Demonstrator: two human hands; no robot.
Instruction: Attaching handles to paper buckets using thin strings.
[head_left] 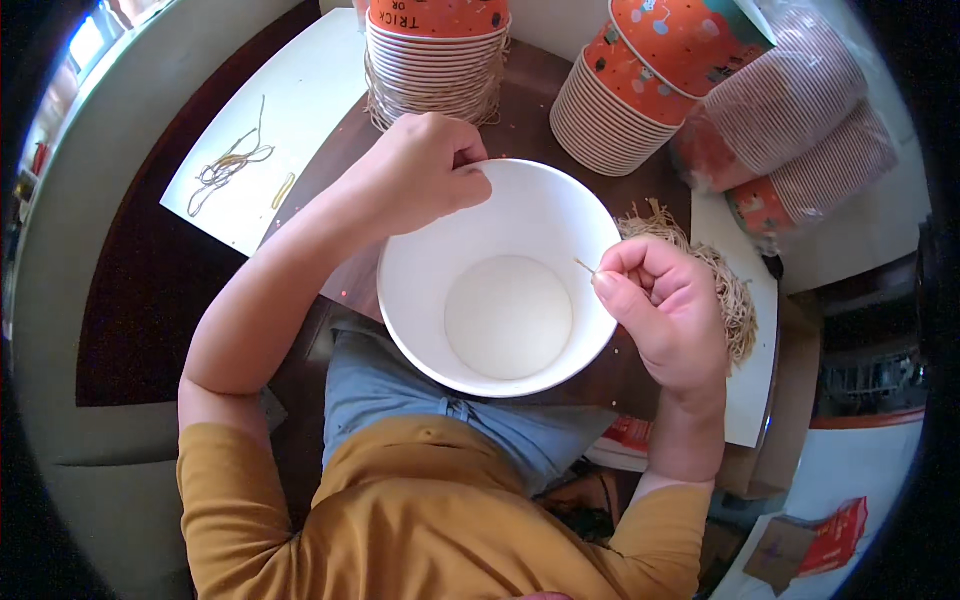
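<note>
A large white-lined paper bucket [508, 318] sits tilted with its wide mouth toward me, in front of my lap, and nothing lies inside. My left hand [432, 168] is closed against its far left rim; whatever the curled fingers hold is hidden. On the right side, my right hand [662, 308] pinches a thin tan cord [586, 267] between thumb and forefinger, and a short end pokes out over the bucket's right rim. Behind that hand lies a bundle of similar tan cords [738, 305].
A stack of orange-patterned buckets [438, 62] with cords around it stands at the back. Another stack [612, 110] leans to its right, beside plastic-wrapped bucket stacks [790, 100]. A loose dark cord [228, 170] lies on the white board [310, 75] at left.
</note>
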